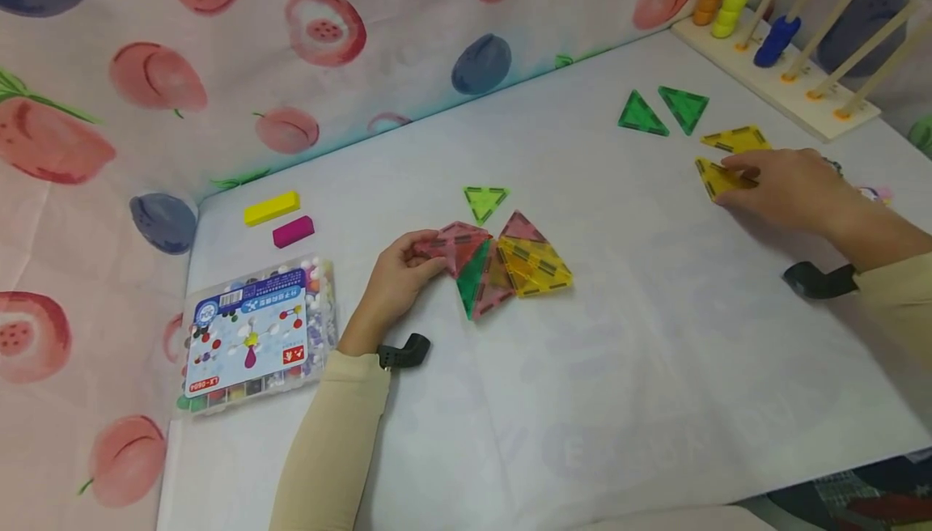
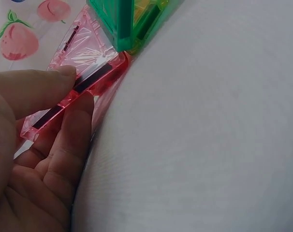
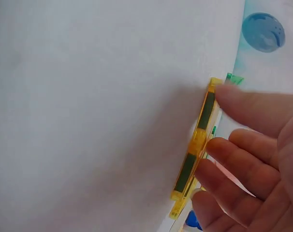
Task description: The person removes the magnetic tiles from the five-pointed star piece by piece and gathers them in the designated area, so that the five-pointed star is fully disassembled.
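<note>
On head cam I see left hand point(image 1: 396, 280) pinching a pink tile point(image 1: 460, 248) at the left end of the tile cluster point(image 1: 537, 265); right hand point(image 1: 797, 195) holds a yellow triangle point(image 1: 717, 178), far right. Left wrist: narrow pinch, pink edge. Right wrist: half-curled hold, yellow edge.

Your head view's softly lit. Left wrist cam gets white glare on the pink tile point(image 2: 86, 55); right wrist shows a soft shadow across the tabletop point(image 3: 79, 67).

Gloss is shown by the translucent red triangular plastic tile point(image 2: 86, 53) (glare is caught there); a matt finish, by the pale rectangular wooden peg board point(image 1: 768, 82).
</note>
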The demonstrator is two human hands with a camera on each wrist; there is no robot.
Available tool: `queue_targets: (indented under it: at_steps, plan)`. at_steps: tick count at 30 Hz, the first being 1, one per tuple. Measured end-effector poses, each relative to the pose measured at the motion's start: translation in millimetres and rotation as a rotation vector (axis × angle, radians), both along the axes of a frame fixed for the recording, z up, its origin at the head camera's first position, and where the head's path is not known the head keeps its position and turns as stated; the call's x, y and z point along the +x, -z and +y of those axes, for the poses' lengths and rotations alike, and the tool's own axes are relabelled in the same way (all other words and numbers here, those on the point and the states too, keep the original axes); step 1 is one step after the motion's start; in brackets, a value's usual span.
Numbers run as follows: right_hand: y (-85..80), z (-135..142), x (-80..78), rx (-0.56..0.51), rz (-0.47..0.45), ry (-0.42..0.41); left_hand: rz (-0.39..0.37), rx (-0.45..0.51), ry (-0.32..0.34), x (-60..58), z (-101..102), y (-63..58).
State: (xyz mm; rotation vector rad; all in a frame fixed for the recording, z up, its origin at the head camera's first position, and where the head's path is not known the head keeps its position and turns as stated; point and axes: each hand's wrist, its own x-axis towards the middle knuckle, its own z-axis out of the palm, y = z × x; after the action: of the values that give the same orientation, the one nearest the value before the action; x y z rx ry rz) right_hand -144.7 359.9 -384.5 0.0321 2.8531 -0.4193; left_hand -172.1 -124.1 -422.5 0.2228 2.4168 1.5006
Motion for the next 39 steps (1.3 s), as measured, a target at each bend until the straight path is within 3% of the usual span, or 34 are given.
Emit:
queue_targets:
  at_steps: [5, 12, 17, 21, 25, 32, 39]
  plan:
    - [-2.9, -1, -5.7, 0.019, 0.020, -0.027, -0.003, 0.012, 0.001, 1.1, 0, -3.1]
    - [-3.9, -1, -15.5, 0.002, -0.029, -0.033, 0.005, 0.027, -0.001, 1.0, 0, 0.5]
    - [-10.7, -10, -15.0, -0.068, 0.014, -0.015, -0.003, 0.014, 0.005, 2.6, -1, -0.4]
    - [-23.7, -39, -8.7, -0.164, 0.107, -0.081, 0.003, -0.002, 0.007, 1.0, -2, 0.3]
    - [-30.8, -84, -1.4, -0.262, 0.114, -0.167, 0.000, 0.007, 0.008, -0.9, -2, 1.1]
    - [-17.7, -154, -1.2, -0.405, -0.046, -0.235, -0.001, 0.001, 0.000, -1.1, -2, 0.4]
    - [-5.5, -184, -7.0, -0.483, -0.173, -0.269, -0.003, -0.018, -0.008, -0.4, -5, 0.1]
